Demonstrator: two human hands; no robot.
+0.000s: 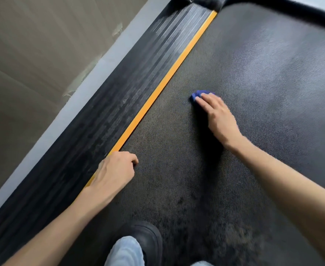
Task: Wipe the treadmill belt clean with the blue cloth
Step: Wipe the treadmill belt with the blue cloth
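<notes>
One dark belt (253, 73) fills most of the view, its right side cut off. Left hand (115, 169) rests at its yellow strip (172, 70), fingers curled under, tips hidden. Right hand (217, 116) presses flat fingers on the cloth (196, 96), which is mostly hidden, mid-belt.

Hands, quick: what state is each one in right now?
Left hand: closed, fingers curled, holding nothing, resting at the belt edge.
Right hand: open, flat fingers pressing the blue cloth onto the belt.
</notes>
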